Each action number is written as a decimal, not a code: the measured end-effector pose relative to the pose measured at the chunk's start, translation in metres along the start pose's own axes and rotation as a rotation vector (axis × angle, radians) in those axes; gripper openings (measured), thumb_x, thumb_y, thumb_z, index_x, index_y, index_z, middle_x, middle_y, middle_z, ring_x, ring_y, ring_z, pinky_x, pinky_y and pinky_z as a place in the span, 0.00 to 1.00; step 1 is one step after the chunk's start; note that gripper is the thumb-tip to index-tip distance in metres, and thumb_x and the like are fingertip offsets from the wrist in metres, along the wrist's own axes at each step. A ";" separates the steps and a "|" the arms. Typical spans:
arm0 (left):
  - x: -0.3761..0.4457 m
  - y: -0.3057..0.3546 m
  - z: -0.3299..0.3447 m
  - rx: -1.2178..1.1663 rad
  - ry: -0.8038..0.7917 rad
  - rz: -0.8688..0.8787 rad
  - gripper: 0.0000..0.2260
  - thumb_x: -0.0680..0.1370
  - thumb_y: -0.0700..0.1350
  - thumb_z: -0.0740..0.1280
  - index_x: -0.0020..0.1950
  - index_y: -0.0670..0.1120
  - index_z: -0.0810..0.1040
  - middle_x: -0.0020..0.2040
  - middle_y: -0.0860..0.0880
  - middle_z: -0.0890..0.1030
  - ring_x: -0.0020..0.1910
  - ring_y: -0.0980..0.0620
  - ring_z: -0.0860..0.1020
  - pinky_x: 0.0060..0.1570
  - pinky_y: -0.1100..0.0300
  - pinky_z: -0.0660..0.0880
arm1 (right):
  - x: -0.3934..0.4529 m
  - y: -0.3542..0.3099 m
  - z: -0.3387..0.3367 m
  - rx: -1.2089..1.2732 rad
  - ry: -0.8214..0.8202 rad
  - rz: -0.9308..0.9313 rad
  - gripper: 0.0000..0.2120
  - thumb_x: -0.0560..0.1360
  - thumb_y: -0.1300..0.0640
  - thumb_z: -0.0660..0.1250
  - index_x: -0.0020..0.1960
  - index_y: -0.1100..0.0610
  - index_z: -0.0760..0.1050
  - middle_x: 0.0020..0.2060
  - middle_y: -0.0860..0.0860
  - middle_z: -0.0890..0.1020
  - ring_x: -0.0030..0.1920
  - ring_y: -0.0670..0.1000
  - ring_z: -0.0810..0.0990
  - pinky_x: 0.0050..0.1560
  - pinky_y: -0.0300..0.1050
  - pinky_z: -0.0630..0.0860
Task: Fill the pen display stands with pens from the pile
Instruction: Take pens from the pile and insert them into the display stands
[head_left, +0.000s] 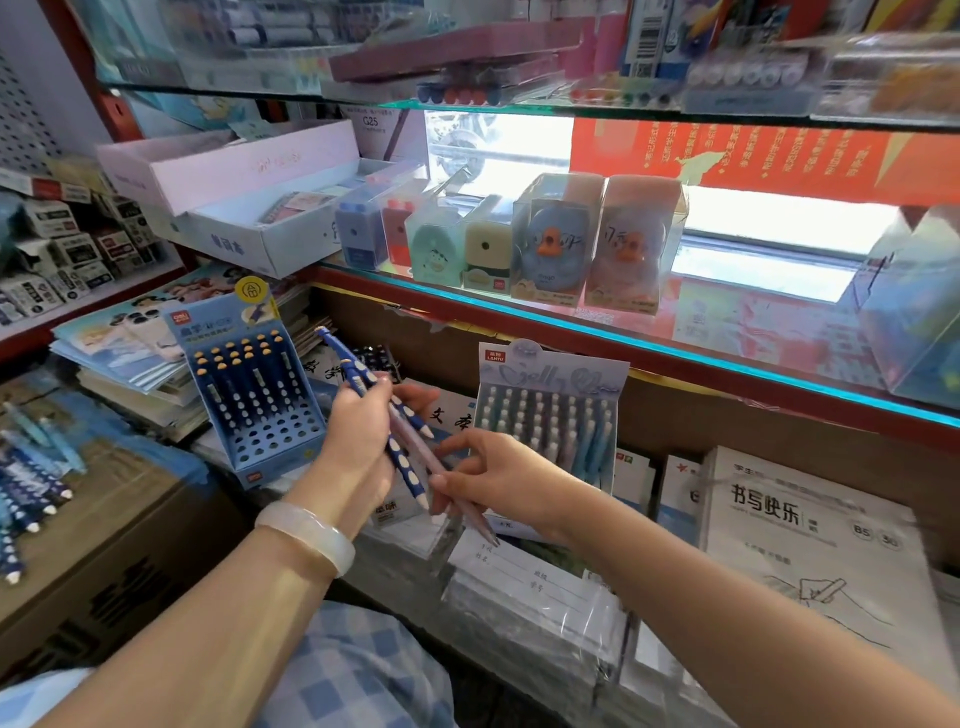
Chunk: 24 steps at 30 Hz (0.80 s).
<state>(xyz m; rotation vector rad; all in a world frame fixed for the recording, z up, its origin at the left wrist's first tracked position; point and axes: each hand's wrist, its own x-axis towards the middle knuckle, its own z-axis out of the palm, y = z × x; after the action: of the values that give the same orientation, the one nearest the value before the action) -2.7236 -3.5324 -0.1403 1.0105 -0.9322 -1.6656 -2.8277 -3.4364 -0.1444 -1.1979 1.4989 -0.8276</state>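
Note:
My left hand (358, 431) grips a bunch of pens (397, 452): dark blue ones with white dots and a pale pink one. My right hand (493, 475) pinches the pink pen (467, 501) near its lower end, tip pointing down to the right. A blue display stand (260, 384) at centre left holds several blue dotted pens in its upper rows; its lower holes are empty. A pale blue stand (550, 410) to the right holds many pastel pens. A pile of blue pens (26, 488) lies at the far left on a cardboard box.
Stacks of notebooks (800, 540) and wrapped exercise books (530, 597) lie below the stands. A glass shelf (675, 348) above carries boxed sharpeners (556, 239) and open white boxes (244, 208). More booklets (130, 343) are stacked at the left.

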 end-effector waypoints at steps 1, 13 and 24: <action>0.003 0.003 -0.001 -0.037 0.022 0.012 0.09 0.83 0.40 0.52 0.44 0.43 0.66 0.27 0.48 0.80 0.32 0.50 0.82 0.40 0.52 0.79 | -0.002 0.003 -0.005 -0.076 -0.006 -0.013 0.13 0.77 0.56 0.65 0.60 0.55 0.70 0.43 0.49 0.84 0.44 0.47 0.83 0.48 0.38 0.78; -0.002 -0.005 0.002 0.175 -0.031 0.045 0.09 0.83 0.42 0.54 0.42 0.46 0.65 0.32 0.49 0.67 0.23 0.56 0.65 0.20 0.66 0.64 | -0.026 0.067 -0.088 -0.169 0.632 -0.005 0.02 0.76 0.56 0.66 0.48 0.53 0.77 0.43 0.50 0.81 0.45 0.50 0.80 0.49 0.44 0.77; -0.006 -0.011 0.003 0.234 -0.086 0.046 0.08 0.83 0.42 0.54 0.44 0.46 0.67 0.31 0.48 0.68 0.23 0.55 0.66 0.21 0.64 0.64 | -0.009 0.107 -0.056 -0.492 0.634 0.028 0.06 0.78 0.58 0.63 0.52 0.58 0.76 0.44 0.52 0.81 0.45 0.52 0.79 0.49 0.49 0.77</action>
<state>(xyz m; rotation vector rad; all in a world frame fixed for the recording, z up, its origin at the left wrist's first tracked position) -2.7283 -3.5238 -0.1476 1.0699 -1.2207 -1.5979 -2.9106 -3.4026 -0.2259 -1.3230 2.3317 -0.8953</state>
